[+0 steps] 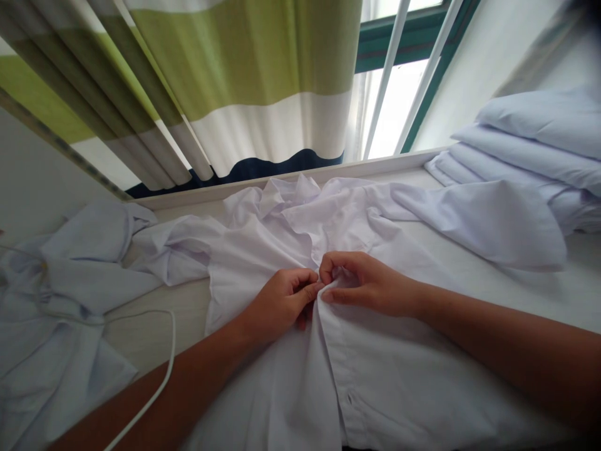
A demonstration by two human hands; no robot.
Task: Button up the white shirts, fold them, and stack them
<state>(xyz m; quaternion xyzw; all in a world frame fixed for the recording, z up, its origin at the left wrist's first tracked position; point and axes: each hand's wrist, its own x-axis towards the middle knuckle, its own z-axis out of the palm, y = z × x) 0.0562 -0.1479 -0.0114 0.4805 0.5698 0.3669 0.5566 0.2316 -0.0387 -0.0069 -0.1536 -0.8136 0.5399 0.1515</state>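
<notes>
A white button-front shirt (399, 369) lies spread over the pale table, its sleeves reaching out to both sides and its collar toward the window. My left hand (286, 300) pinches the front edge at the middle of the shirt, fingertips close together. Meeting it there, my right hand (364, 285) grips the other front edge between thumb and bent forefinger. The fabric rises in a small fold where the fingertips meet. Any button between them is hidden. Lower on the right front edge, a buttonhole (349, 398) shows.
Folded white garments (530, 147) are stacked at the back right. Loose white cloth (61, 326) lies crumpled on the left. A white cable (173, 332) loops over my left forearm. Behind the table's raised edge (394, 164) hang green and white striped curtains (244, 56) beside a barred window.
</notes>
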